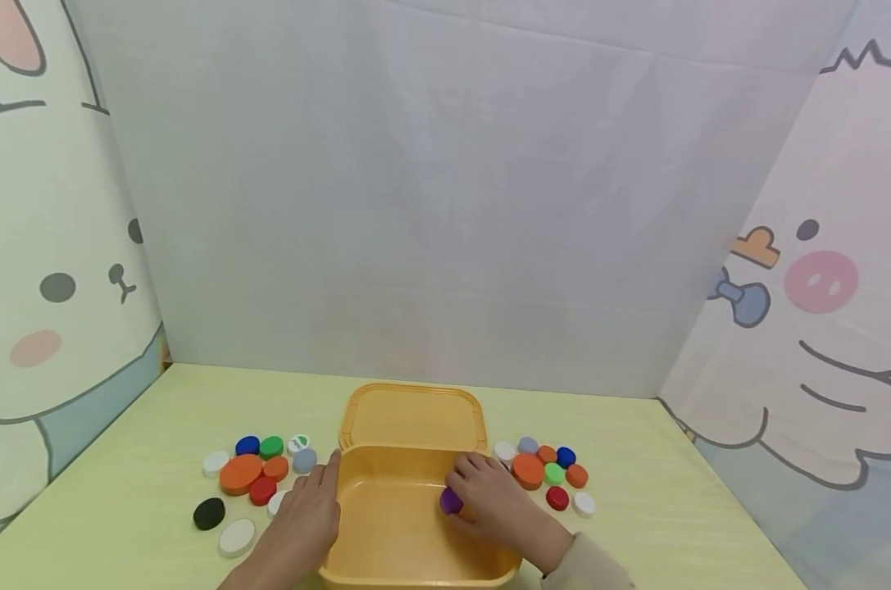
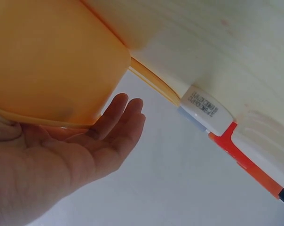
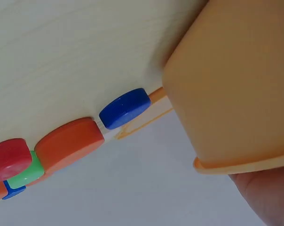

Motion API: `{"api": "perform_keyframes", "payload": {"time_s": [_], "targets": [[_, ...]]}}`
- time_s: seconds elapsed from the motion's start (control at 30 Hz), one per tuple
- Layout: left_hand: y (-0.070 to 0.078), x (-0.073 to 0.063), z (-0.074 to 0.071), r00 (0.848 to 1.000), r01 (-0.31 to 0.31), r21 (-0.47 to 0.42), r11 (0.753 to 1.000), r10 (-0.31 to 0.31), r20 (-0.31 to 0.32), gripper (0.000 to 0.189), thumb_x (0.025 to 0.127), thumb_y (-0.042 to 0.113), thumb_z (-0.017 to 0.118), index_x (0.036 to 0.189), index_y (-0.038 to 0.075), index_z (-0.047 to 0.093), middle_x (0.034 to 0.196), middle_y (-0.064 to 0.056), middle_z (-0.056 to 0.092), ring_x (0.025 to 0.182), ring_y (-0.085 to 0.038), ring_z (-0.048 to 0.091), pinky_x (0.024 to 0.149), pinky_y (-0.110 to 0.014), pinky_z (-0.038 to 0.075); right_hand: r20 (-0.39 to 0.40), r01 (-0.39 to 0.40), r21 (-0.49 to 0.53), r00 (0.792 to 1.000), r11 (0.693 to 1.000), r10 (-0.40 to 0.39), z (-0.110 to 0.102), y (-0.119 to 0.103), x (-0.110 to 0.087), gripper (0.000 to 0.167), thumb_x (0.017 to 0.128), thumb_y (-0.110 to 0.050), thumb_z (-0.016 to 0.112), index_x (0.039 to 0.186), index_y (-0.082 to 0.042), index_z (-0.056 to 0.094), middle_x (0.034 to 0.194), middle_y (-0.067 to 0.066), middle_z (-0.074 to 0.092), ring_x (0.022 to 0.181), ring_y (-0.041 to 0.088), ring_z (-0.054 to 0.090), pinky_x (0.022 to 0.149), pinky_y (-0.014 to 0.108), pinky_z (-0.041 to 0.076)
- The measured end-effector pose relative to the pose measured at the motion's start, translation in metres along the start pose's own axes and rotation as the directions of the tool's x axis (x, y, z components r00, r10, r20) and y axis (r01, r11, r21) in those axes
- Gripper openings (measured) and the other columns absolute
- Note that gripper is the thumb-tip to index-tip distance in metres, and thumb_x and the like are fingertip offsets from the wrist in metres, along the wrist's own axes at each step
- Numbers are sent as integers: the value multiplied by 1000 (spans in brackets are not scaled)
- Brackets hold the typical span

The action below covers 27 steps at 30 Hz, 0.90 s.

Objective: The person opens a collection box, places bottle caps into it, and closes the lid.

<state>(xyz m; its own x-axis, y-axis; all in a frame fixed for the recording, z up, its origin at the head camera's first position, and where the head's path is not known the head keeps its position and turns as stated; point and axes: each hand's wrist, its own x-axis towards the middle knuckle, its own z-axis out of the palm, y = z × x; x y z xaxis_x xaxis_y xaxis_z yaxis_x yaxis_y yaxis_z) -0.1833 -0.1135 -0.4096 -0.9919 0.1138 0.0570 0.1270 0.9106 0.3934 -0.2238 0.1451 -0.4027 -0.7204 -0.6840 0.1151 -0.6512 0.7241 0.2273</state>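
Observation:
A deep orange-yellow plastic box [image 1: 386, 533] stands without its lid at the front of the table. My left hand [image 1: 301, 520] rests at its left rim, the fingers loosely bent in the left wrist view, where the box's outer wall [image 2: 52, 61] also shows. Reaching over the right rim, my right hand [image 1: 493, 500] pinches a purple bottle cap [image 1: 451, 501] inside the box. The fingertips on that cap are partly hidden. In the right wrist view, only a bit of the right hand [image 3: 264, 193] shows past the box rim.
Behind the box lies its flat orange-yellow lid [image 1: 415, 414]. Several coloured caps, among them a large orange cap [image 1: 241, 475] and a black cap [image 1: 209, 514], lie left of the box. More lie to the right, including a red cap [image 1: 557, 497] and a white cap [image 1: 584, 504].

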Motion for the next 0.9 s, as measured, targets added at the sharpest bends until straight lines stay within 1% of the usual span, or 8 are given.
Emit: {"api": "perform_keyframes", "payload": {"time_s": [0.13, 0.37, 0.67, 0.9], "targets": [[0, 0, 1, 1000, 0, 3, 1000, 0, 1, 56, 87, 10, 47, 139, -3, 29, 120, -16, 49, 101, -29, 48, 92, -52, 42, -7, 9, 7, 1000, 1000, -9, 7, 0, 0, 31, 78, -45, 66, 96, -21, 57, 93, -7, 54, 91, 13, 47, 86, 32, 45], [-1, 0, 2, 1000, -18, 14, 1000, 18, -5, 56, 87, 10, 47, 138, -4, 29, 120, -17, 49, 99, -30, 49, 90, -52, 42, -54, 27, -19, 998, 999, -28, 13, 1, -2, 30, 76, -44, 67, 92, -20, 56, 91, -5, 54, 89, 13, 47, 86, 33, 46], [-1, 0, 2, 1000, -22, 25, 999, 22, -15, 56, 87, 11, 48, 138, -4, 29, 119, -16, 49, 99, -30, 49, 90, -51, 43, -36, 13, 10, 999, 1000, -12, 12, 1, -1, 29, 77, -43, 66, 92, -20, 56, 92, -6, 54, 89, 13, 47, 85, 32, 46], [-1, 0, 2, 1000, -17, 18, 1000, 17, -9, 57, 87, 11, 48, 139, -3, 29, 120, -16, 49, 99, -29, 48, 90, -51, 42, -22, -24, 60, 999, 998, 25, 6, 0, 0, 29, 80, -43, 64, 95, -20, 56, 94, -6, 54, 89, 13, 47, 82, 30, 46]]}}
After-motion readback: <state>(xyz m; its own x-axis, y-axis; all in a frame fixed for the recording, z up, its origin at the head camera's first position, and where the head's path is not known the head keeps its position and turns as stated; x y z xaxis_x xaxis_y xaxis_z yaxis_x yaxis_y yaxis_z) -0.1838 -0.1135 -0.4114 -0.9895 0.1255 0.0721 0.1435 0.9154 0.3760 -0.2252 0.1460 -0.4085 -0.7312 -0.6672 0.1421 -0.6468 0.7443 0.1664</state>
